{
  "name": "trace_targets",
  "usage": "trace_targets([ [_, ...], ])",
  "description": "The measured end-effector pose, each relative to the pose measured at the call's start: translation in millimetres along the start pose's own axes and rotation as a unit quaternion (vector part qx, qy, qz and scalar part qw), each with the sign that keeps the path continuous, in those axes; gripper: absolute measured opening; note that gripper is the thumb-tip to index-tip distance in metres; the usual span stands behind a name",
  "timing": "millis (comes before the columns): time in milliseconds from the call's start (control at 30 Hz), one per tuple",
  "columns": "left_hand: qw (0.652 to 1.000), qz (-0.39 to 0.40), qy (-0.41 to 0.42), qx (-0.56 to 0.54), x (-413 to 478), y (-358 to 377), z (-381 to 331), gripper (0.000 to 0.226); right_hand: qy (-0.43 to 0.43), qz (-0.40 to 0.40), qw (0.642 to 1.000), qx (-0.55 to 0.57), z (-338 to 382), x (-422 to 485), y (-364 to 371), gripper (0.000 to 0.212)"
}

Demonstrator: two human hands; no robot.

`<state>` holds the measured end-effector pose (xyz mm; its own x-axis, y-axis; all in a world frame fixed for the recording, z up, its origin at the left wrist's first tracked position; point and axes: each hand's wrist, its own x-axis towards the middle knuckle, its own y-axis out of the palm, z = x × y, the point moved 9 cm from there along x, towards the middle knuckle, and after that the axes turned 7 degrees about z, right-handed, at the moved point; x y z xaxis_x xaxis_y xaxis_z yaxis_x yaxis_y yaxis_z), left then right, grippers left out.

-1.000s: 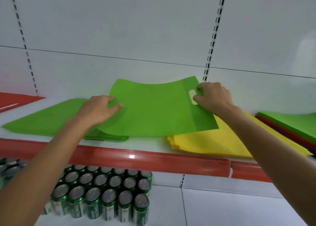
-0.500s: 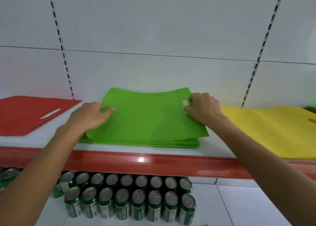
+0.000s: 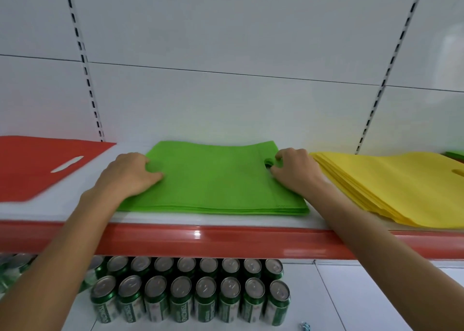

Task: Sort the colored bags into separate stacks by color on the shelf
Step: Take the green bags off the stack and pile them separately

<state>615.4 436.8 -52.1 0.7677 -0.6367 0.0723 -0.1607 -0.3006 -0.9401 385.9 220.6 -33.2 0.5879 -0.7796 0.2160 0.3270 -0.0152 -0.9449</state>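
Note:
A stack of green bags (image 3: 216, 180) lies flat in the middle of the white shelf (image 3: 82, 205). My left hand (image 3: 130, 175) holds the top green bag at its left edge, thumb lying on top. My right hand (image 3: 293, 172) pinches the same bag at its handle cut-out on the right edge, fingers curled. A red bag (image 3: 32, 165) with a handle slot lies to the left. To the right sits a fanned stack of yellow bags (image 3: 391, 187). A sliver of another green bag (image 3: 455, 154) shows at the far right edge.
The shelf has a glossy red front lip (image 3: 226, 240) and a white back panel with slotted uprights (image 3: 85, 62). Below, on the lower shelf, stand rows of several green drink cans (image 3: 190, 295). A strip of bare white shelf separates the red bag from the green stack.
The green bag, lifted and curved over the yellow stack a second ago, has moved left and now lies flat on the green stack. Both hands went with it, and the view shifted left.

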Motion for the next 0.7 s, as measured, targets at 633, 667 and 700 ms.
trace_targets([
  [633,0.983,-0.059,0.110,0.138,-19.8,-10.2,-106.2,0.049,-0.053,-0.087,0.995,0.001,-18.7,-10.7,-78.9,0.038],
  [667,0.981,-0.059,0.131,0.130,-23.2,-7.2,-124.8,0.050,-0.045,-0.091,0.995,-0.001,-33.9,-11.4,-88.6,0.039],
  [700,0.979,-0.055,0.151,0.123,-27.4,-2.5,-143.6,0.050,-0.036,-0.095,0.995,-0.003,-52.3,-12.8,-96.8,0.040],
])
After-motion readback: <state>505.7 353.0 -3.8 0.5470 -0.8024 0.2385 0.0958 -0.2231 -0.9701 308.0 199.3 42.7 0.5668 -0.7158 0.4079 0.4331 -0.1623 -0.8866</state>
